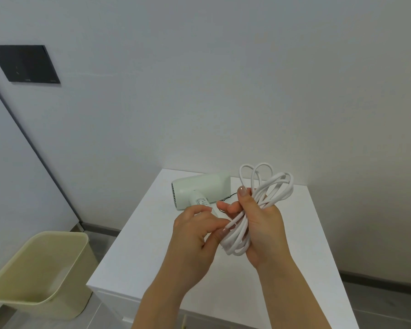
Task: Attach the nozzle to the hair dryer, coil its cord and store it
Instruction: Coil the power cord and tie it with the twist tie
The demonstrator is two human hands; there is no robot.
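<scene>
1. White walls back a white flat-topped cabinet [294,233], where a pale green plastic hair dryer [199,186] lies on its side near the rear edge. A beige plastic bin [33,269] stands on the floor to the left.
2. Above the cabinet, the person's right hand [263,229] grips a bundle of looped white rubbery cord [271,186], fingers curled round its middle.
3. Their left hand [192,233] pinches a single strand beside the bundle's lower part, fingers bent tight.
4. Whether the nozzle is fitted cannot be told from this angle.
5. The loops look uneven and unbound. A slackened right-hand grip would likely let them spring apart, and a tug on the short run to the handle could drag the dryer across the top.
</scene>
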